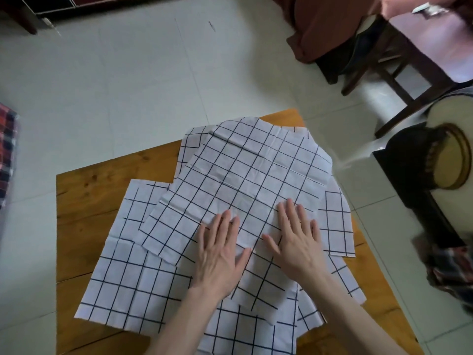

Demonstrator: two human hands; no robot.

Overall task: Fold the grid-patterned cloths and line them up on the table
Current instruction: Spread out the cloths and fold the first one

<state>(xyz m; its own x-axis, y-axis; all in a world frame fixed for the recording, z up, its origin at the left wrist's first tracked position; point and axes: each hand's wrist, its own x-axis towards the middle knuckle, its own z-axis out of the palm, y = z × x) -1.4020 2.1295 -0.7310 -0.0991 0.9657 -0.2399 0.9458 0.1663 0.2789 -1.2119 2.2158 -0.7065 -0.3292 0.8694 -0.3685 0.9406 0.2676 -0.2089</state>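
Observation:
Several white cloths with a dark grid pattern lie overlapped on a wooden table (84,201). The top cloth (240,172) is spread flat and creased, angled toward the far right corner. A larger cloth (128,285) lies under it at the near left, and another cloth (337,226) shows at the right. My left hand (220,254) and my right hand (297,239) rest flat, palms down and fingers apart, side by side on the near part of the top cloth. Neither hand grips anything.
Pale tiled floor (128,85) surrounds the table. Dark wooden chairs (399,80) stand at the far right, a brown draped cloth (330,24) beside them. A round drum-like object (450,160) sits at the right edge. Plaid fabric (7,149) shows at the left edge.

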